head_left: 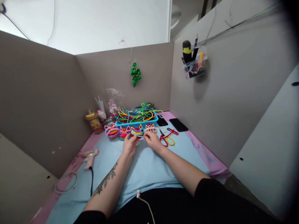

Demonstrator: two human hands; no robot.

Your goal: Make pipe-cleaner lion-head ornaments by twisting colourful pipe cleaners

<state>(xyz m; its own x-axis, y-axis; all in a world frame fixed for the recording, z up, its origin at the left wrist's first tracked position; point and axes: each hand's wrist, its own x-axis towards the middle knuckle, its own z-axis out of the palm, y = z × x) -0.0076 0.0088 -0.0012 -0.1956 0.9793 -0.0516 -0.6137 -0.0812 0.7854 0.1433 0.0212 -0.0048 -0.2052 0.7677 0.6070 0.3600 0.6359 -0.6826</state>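
A thin light-blue strand, which looks like a pipe cleaner (140, 136), runs between my two hands over the middle of the table. My left hand (130, 144) has its fingers closed on the strand's left part. On the right end, the fingers of my right hand (151, 139) are pinched together. Just beyond them sits a row of fuzzy animal-face figures with ears: a purple and orange one (112, 132), a pink and teal one (124, 133), a yellow and purple one (136, 130) and a whitish one (150, 128). My hands partly cover some of them.
Behind the figures, a blue basket (140, 123) holds many colourful pipe cleaners (137, 113). Right of my hands lie scissors (168, 140) and two phones (178, 124) (162, 121). A pink glue gun (92, 158) with a cable lies left. Partition walls (123, 71) enclose the table.
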